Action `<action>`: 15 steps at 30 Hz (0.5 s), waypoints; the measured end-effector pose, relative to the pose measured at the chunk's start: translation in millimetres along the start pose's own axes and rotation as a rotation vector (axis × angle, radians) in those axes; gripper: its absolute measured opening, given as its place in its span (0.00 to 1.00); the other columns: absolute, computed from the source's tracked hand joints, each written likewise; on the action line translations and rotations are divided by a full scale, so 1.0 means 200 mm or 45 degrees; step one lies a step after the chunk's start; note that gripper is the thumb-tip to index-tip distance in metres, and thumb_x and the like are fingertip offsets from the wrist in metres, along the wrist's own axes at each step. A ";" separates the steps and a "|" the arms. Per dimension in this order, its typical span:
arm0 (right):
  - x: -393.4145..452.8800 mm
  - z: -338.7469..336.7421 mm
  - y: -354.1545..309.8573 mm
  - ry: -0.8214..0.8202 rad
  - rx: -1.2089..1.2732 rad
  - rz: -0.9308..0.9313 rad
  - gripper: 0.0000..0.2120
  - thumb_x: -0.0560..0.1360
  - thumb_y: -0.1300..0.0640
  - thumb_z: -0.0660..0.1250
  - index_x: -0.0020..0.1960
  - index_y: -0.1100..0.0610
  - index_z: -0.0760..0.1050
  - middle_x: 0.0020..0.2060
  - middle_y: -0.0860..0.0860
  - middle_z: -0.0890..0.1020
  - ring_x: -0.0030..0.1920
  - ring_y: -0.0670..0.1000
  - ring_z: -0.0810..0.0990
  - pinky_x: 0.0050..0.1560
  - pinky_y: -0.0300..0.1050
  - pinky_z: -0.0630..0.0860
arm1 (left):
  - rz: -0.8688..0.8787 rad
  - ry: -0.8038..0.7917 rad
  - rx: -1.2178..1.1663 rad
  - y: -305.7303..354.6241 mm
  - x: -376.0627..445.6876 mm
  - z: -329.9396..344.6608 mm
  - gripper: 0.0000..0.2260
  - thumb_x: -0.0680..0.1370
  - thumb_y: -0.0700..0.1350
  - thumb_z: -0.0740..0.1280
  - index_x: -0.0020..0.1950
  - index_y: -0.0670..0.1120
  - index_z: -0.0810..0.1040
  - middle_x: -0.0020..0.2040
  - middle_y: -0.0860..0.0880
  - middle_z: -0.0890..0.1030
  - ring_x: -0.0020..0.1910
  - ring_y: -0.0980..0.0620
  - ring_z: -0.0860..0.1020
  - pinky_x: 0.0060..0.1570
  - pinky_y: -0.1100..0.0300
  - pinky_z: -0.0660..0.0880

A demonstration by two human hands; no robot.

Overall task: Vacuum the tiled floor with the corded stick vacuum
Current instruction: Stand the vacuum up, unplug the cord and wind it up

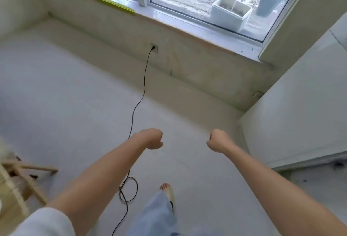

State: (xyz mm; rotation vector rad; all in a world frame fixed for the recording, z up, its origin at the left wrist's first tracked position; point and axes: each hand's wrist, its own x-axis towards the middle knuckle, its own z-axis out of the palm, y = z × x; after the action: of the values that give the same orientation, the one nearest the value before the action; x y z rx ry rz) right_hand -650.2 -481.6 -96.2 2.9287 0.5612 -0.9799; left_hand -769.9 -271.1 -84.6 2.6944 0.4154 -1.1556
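A black power cord [144,77] runs from a wall socket [154,48] under the window down across the pale tiled floor [65,92] and loops near my feet. The vacuum itself is not in view. My left hand [154,139] and my right hand [217,141] are stretched out in front of me over the floor, both with fingers curled into fists and holding nothing. The cord passes behind my left forearm. One bare foot [166,188] shows below a light blue trouser leg.
A low wall with a wide window sill [187,27] stands ahead. A white cabinet or panel [300,108] blocks the right side. A wooden stand with slanted legs [32,171] sits at the left edge. A white planter [231,12] is outside the glass.
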 end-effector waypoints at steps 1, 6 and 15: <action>0.10 -0.07 -0.03 -0.006 0.008 0.011 0.10 0.72 0.65 0.59 0.33 0.57 0.62 0.30 0.52 0.68 0.29 0.53 0.67 0.27 0.41 0.57 | 0.001 0.007 0.002 -0.04 0.07 -0.11 0.18 0.83 0.50 0.56 0.69 0.43 0.68 0.68 0.44 0.71 0.65 0.43 0.72 0.61 0.51 0.70; 0.65 -0.44 -0.24 -0.075 0.012 0.009 0.07 0.73 0.64 0.58 0.36 0.58 0.65 0.32 0.53 0.72 0.31 0.52 0.70 0.27 0.40 0.61 | -0.036 0.049 0.001 -0.24 0.51 -0.56 0.17 0.82 0.49 0.55 0.68 0.44 0.69 0.66 0.45 0.72 0.62 0.44 0.73 0.57 0.53 0.71; 1.89 -0.99 -0.75 -0.175 -0.278 -0.194 0.03 0.73 0.64 0.60 0.46 0.60 0.71 0.49 0.58 0.80 0.46 0.57 0.79 0.41 0.43 0.71 | -0.271 -0.005 -0.281 -0.74 1.39 -1.16 0.15 0.82 0.48 0.55 0.66 0.45 0.70 0.64 0.46 0.74 0.61 0.45 0.74 0.54 0.55 0.70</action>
State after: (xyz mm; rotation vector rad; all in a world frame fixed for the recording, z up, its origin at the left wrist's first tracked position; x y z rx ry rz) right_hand -304.1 -192.5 -140.5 2.6369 0.8367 -1.0497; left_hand -476.8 -16.5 -138.1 2.5025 0.7964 -1.0936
